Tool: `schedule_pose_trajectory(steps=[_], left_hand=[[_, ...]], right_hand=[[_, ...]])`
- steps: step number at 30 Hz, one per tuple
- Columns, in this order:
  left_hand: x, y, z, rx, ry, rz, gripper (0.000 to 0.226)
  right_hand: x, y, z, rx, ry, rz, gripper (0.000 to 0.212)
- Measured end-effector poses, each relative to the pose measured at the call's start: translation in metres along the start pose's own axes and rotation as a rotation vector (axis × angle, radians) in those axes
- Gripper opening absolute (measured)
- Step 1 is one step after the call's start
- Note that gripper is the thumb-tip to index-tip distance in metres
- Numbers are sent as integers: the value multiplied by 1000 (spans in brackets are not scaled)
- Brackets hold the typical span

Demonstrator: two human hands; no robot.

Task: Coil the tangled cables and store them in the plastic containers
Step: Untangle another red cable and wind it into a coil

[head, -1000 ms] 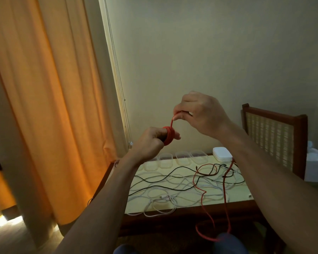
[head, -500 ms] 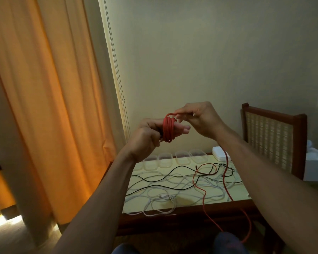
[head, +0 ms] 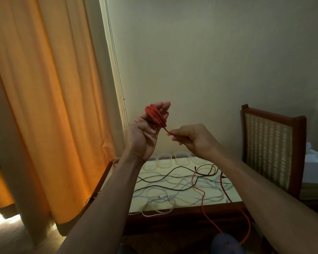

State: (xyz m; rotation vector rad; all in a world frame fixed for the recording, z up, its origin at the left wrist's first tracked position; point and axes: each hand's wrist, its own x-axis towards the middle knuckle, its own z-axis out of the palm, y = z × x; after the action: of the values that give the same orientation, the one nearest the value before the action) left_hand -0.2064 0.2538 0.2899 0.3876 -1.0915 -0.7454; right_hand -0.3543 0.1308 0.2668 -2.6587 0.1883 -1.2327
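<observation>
The fingers [head: 163, 106] of the left hand [head: 142, 138] are extended almost straight upward, and a thin red cable [head: 155, 116] is wound round them as a tight coil; whether the thumb clamps the coil cannot be determined. The free run of the red cable is pinched just below the coil by the curled fingertips [head: 175, 135] of the right hand [head: 194, 141]. From there it passes out of sight behind that hand. The remainder lies over the glass-topped wooden table [head: 182, 208] and hangs past its front edge. The row of clear plastic containers [head: 164, 159] at the far edge is not yet in use. Two faults are to be expected. If tension is lost at the pinch, the turns may slide off the straight fingers and spring open. If the run is drawn while it crosses the white cables [head: 154, 198] and black cables [head: 155, 174], a snag or a dragged tangle is likely. Compared with half a second earlier, the right hand has been lowered from the top of the coil to below it, and the left hand has been raised, its fingers turned upward.
</observation>
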Motion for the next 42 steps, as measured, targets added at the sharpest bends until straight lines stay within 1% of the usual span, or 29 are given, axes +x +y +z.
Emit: schedule_pose_trajectory(steps=[2,4,6,8,13,16,22,25,28,32,34,36,38,42], left_hand=[[2,-2,-5,125,69,21,76],[3,-3,-9,354,92,45,74],[0,-5,-9,629,43,80,74],[-2,-6,-6,805,3,91,74],[3,0,-4,986,-78,100,75],[7,4,-9,1085,-99,95,75],[9,6,-13,1214,-145,51,72],[6,7,-9,1274,-174,62,66],[3,6,-6,1315,-182,27,56],[8,9,-8,1207,-232,-76,56],[9,11,-5,1163,-258,-137,48],[6,13,-1,1139,-309,-161,37],[4,14,-1,1112,-340,-194,35],[5,14,-3,1096,-402,-223,50]], right_hand=[[-4,-6,-3,-100,-11,-52,22],[-4,-10,-4,-193,1,-117,22],[-2,-13,-6,-281,-4,-162,20],[0,-14,-8,-334,1,-193,18],[4,-22,-23,-385,50,-268,18],[7,-27,-33,-403,64,-297,16],[13,-31,-44,-423,107,-345,10],[15,-31,-48,-429,122,-368,14],[20,-30,-55,-424,149,-375,17],[28,-28,-56,-389,175,-366,18],[33,-29,-56,-341,203,-369,16],[35,-30,-56,-279,234,-362,13],[38,-31,-56,-226,232,-342,12],[47,-28,-53,-96,182,-266,14]])
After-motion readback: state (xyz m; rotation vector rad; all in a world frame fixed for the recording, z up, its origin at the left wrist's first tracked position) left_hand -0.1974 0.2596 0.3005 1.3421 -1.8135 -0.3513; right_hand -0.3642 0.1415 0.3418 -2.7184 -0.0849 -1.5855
